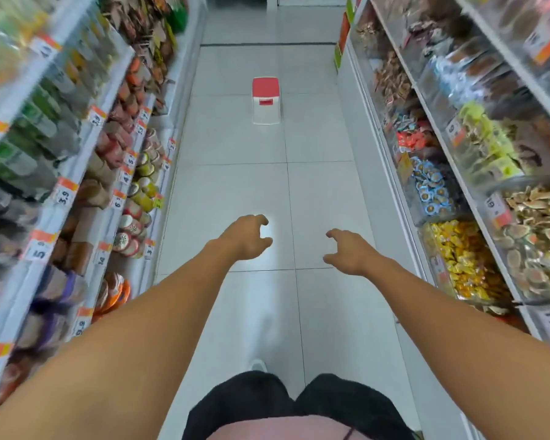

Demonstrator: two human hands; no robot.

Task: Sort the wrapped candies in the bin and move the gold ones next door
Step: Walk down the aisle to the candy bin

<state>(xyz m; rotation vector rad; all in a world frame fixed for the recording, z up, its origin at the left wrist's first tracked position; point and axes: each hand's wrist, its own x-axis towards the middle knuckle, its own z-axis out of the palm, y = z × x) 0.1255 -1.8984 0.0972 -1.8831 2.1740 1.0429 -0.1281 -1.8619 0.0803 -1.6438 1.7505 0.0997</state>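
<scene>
White floor tiles [235, 192] run down a narrow shop aisle between two long shelf units. Toward twelve o'clock a small white step stool with a red top [266, 100] stands alone on the tiles. At nine o'clock the left shelves [76, 173] carry bagged snacks and round lidded tubs behind orange-and-white price tags [64, 193]; much of this side is blurred. At three o'clock the right shelving holds clear bins of loose goods.

Both bare arms reach forward over the floor. The left hand [246, 238] hangs palm down near the middle of the view, fingers loosely curled and spread, holding nothing. The right hand [349, 250] sits just beside it toward three o'clock, apart from it, its fingers likewise loosely curled and holding nothing. Neither hand touches a shelf or bin.

The bin of gold-wrapped candies [464, 258] lies at about three o'clock on the lowest visible row of the right shelving, well apart from the right hand. Next to it toward twelve o'clock is a bin of blue-wrapped round sweets [432, 188], and beyond that a bin of red-wrapped pieces [413, 139]. Above the gold candies a bin of dried slices [534, 236] sits on the next shelf up. At six o'clock dark shorts [292, 401] and a white shoe [258, 365] show.
</scene>
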